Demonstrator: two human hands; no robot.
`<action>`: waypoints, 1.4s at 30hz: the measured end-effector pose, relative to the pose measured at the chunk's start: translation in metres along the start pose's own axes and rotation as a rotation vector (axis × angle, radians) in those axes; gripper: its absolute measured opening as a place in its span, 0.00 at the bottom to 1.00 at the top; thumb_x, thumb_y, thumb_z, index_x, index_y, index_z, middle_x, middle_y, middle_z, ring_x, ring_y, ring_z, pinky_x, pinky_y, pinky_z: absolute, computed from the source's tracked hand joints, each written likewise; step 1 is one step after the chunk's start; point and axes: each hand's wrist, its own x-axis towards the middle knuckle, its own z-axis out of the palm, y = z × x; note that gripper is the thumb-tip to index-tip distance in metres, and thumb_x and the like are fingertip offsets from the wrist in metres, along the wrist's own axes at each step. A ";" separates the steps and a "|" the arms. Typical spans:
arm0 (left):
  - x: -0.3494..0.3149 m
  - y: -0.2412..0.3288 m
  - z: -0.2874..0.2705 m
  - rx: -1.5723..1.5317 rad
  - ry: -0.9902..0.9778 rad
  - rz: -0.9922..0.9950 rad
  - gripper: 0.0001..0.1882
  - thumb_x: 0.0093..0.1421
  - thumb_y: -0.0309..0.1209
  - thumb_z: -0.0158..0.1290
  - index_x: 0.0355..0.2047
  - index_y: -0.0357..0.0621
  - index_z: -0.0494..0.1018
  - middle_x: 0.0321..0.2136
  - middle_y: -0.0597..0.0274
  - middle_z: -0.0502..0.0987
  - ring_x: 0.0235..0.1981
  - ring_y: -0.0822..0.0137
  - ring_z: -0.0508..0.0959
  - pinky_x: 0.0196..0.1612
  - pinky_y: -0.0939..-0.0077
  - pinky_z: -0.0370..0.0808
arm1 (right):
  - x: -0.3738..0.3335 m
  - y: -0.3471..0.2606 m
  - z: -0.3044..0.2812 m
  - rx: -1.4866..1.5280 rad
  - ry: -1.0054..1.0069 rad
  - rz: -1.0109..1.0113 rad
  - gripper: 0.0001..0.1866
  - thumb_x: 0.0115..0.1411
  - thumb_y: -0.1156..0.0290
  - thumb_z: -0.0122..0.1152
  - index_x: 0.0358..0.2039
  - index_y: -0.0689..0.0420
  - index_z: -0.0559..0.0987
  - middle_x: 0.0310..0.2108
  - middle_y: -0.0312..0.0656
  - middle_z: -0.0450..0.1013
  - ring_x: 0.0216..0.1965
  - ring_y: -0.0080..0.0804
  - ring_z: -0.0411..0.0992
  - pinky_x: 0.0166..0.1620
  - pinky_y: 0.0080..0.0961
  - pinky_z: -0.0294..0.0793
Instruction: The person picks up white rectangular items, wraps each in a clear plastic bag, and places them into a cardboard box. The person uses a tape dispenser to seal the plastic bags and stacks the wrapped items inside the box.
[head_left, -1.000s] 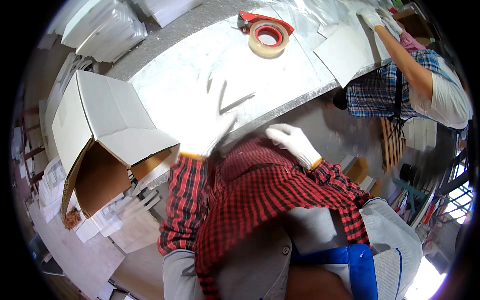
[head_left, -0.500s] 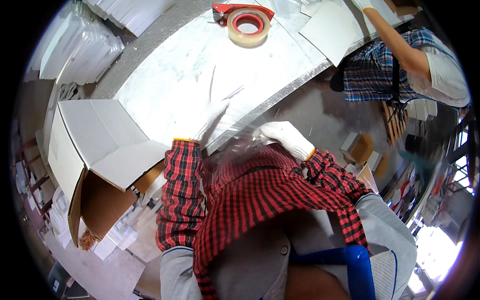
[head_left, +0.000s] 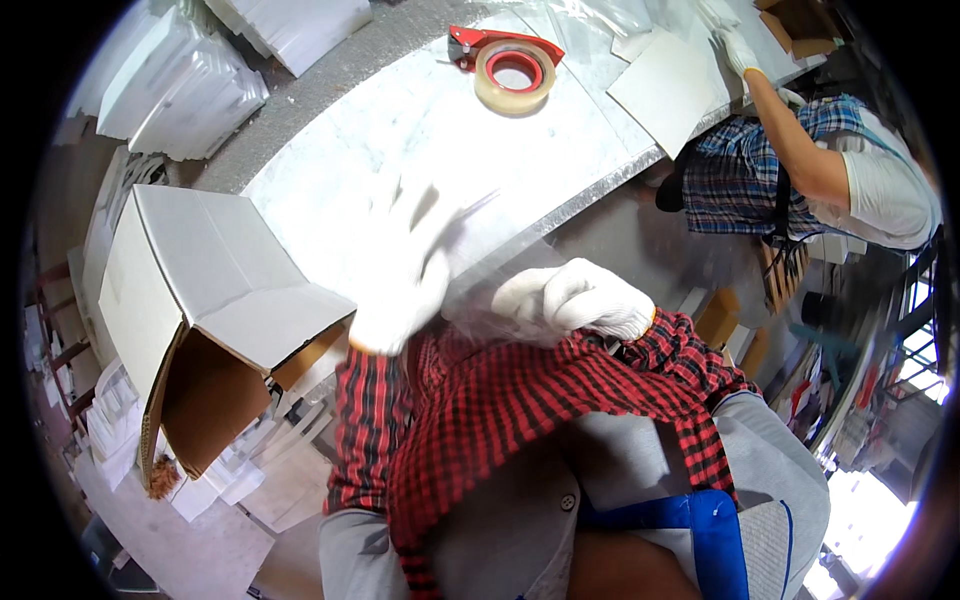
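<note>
A crumpled sheet of clear plastic film point(head_left: 485, 285) hangs in front of my checked apron, between my two white-gloved hands. My right hand point(head_left: 580, 300) is closed on it, fingers curled. To the left, my left hand point(head_left: 400, 285) is raised over the near edge of the white table with its fingers spread. Glare washes out part of that glove, and the film's edge passes close to it; whether they touch is unclear. Farther off on the tabletop lies a red tape dispenser point(head_left: 475, 45) with a roll of clear tape point(head_left: 515, 98).
Beside my left arm stands a white cardboard box point(head_left: 235, 265), its brown open end towards me. Stacks of white sheets point(head_left: 200, 90) are at the far left. Flat white board point(head_left: 660, 90) lies at the table's right, where a gloved co-worker point(head_left: 800, 160) stands.
My left hand has come nearer, its fingers spreading apart. The right hand, with the film, has shifted slightly right and nearer. The co-worker's gloved hand shows more fully on the table.
</note>
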 end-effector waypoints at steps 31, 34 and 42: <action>-0.010 -0.055 0.037 -0.565 0.323 -1.154 0.26 0.60 0.46 0.60 0.48 0.36 0.83 0.38 0.47 0.86 0.42 0.59 0.85 0.49 0.71 0.77 | 0.120 -0.033 -0.052 -1.668 0.116 -0.446 0.20 0.65 0.64 0.57 0.54 0.62 0.76 0.45 0.54 0.76 0.48 0.53 0.71 0.53 0.46 0.71; -0.007 -0.049 0.041 -0.324 0.552 -1.039 0.27 0.63 0.41 0.58 0.57 0.36 0.77 0.47 0.45 0.84 0.49 0.56 0.83 0.55 0.69 0.75 | 0.122 -0.030 -0.052 -1.656 0.180 -0.452 0.18 0.66 0.65 0.55 0.51 0.61 0.78 0.41 0.53 0.77 0.46 0.53 0.72 0.52 0.46 0.71; -0.021 -0.009 0.020 -0.118 0.383 -0.314 0.20 0.68 0.32 0.53 0.58 0.42 0.77 0.48 0.47 0.82 0.51 0.49 0.81 0.55 0.61 0.76 | 0.126 -0.013 -0.060 -1.668 0.234 -0.486 0.10 0.65 0.69 0.56 0.42 0.61 0.79 0.39 0.51 0.74 0.42 0.53 0.71 0.47 0.46 0.69</action>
